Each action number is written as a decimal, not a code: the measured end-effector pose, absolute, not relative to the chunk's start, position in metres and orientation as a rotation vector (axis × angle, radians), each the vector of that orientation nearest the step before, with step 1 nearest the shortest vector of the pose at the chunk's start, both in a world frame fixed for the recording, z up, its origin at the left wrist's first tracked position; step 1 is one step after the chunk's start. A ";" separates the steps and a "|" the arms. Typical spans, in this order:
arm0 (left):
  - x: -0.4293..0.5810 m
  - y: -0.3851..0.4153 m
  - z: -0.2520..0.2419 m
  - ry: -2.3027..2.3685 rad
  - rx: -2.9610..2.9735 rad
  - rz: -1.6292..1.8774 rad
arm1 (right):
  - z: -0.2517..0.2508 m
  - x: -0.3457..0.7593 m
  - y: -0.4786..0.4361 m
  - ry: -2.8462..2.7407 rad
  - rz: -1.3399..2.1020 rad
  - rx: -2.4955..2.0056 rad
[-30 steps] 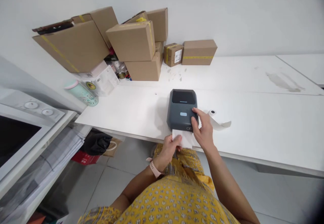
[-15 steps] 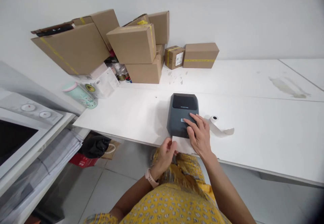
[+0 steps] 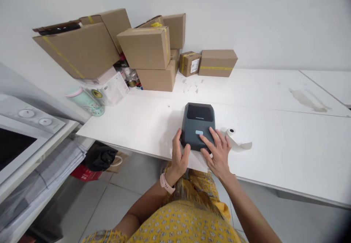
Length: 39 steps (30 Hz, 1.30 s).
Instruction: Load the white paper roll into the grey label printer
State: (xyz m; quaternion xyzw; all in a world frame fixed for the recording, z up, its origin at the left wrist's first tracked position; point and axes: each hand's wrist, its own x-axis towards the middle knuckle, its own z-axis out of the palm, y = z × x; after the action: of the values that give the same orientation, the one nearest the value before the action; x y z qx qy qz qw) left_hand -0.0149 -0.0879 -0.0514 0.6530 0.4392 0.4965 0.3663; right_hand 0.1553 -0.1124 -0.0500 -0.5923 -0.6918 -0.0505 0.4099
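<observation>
A dark grey label printer (image 3: pixel 196 140) with a glossy black panel and a light button lies on the white table near its front edge. My left hand (image 3: pixel 179 159) is at its front left corner, fingers along the side and thumb by the front edge, held apart. Spread over the printer's front right part is my right hand (image 3: pixel 219 153), its index finger just below the button. A white paper strip (image 3: pixel 197 163) sticks out from the printer's front towards me, between my hands. Right of the printer, a small paper roll (image 3: pixel 231 133) has its loose end trailing out.
Cardboard boxes (image 3: pixel 144 49) are stacked at the back left, with two smaller boxes (image 3: pixel 218 63) beside them against the wall. A mint tumbler (image 3: pixel 86 102) stands at the table's left end. A microwave (image 3: pixel 35 120) is on a shelf further left.
My left hand has let go of the paper strip and moved up to the printer's left corner. My right index finger has slid off the button to just below it.
</observation>
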 end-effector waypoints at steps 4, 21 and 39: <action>-0.016 -0.090 -0.053 1.111 1.687 1.242 | -0.068 0.154 -0.127 -1.368 0.266 -1.497; 0.025 -0.112 0.004 0.693 2.124 1.413 | -0.049 0.138 -0.138 -1.399 0.468 -1.341; 0.003 -0.087 -0.057 0.947 1.150 1.317 | -0.068 0.123 -0.124 -0.839 0.723 -1.446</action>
State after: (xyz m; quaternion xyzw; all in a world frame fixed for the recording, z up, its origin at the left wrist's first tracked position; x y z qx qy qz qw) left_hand 0.0029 -0.0866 -0.0569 0.4849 0.3992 0.5552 0.5453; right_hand 0.1231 -0.1240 -0.0676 -0.6270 -0.3639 0.3138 0.6132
